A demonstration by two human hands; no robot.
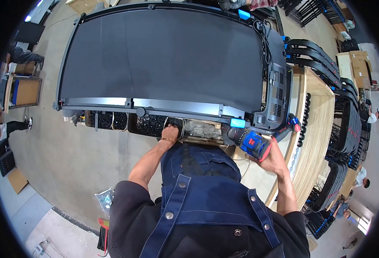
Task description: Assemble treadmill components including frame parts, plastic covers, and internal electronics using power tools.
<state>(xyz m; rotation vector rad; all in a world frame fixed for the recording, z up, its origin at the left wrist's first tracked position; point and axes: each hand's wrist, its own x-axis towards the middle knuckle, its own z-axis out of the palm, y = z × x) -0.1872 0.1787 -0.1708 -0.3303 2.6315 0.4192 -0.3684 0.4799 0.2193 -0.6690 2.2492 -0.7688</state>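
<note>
Item 1: my left hand [169,134], fingers curled down into a tray compartment [174,125] of dark screws just under the near rail; what it grips I cannot tell.

Item 2: my right hand [273,158], closed around the blue-and-red cordless drill [250,142], whose nose points left toward the rail's right end.

Item 3: large black treadmill deck [163,56], lying flat across the counter, its grey near rail [155,104] running edge to edge directly above the parts tray.

Item 4: motor cover with vents [277,92] at the deck's right end, a coiled black cable [263,32] on top.

Item 5: plywood frame [316,129] hard against my right side, little room there beside the drill.

Item 6: stacked black frames [346,124] beyond the plywood, blocking the right.

Item 7: open concrete floor [60,155] to my left, with a bag of hardware [105,198] by my hip.

Item 8: other people at the left, right and far edges, well apart.
</note>
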